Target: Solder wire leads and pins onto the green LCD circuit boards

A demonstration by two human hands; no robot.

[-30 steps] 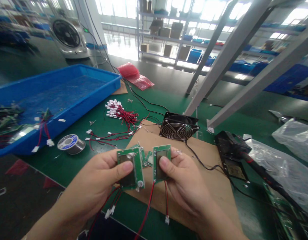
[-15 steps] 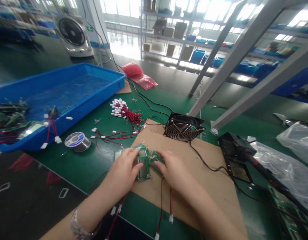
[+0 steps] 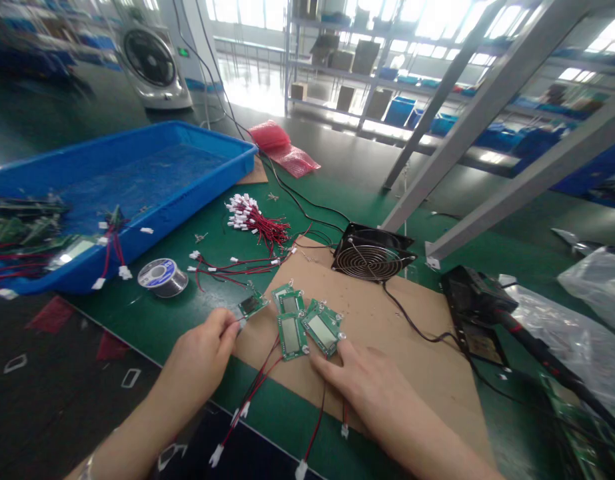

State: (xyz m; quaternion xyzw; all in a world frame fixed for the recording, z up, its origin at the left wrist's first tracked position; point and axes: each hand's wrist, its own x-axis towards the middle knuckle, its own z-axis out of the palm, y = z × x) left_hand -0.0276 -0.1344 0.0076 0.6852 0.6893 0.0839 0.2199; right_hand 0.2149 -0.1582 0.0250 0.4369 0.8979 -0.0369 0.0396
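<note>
My left hand (image 3: 202, 357) is closed in a pinch at the near corner of a small green circuit board (image 3: 252, 305); whether the fingertips are on the board's edge or its wires is hard to see. Several more green boards with grey display screens lie together on the brown cardboard sheet (image 3: 402, 333). My right hand (image 3: 367, 380) rests beside this group, thumb and forefinger apart at the lower corner of the rightmost display board (image 3: 322, 330). Red and black wires (image 3: 260, 380) with white connectors run from the boards toward the table's front edge.
A blue tray (image 3: 187, 180) holding wired boards stands at left, near a solder spool (image 3: 163, 278). Behind the boards lie a bundle of red wires (image 3: 267, 227) and a black fan (image 3: 372, 253). At right are a soldering iron holder (image 3: 472, 293), plastic bags and slanted metal posts.
My left hand has moved left and toward me, away from the grouped boards, uncovering the board at its fingertips. My right hand has drawn back slightly, and the display boards now show more fully.
</note>
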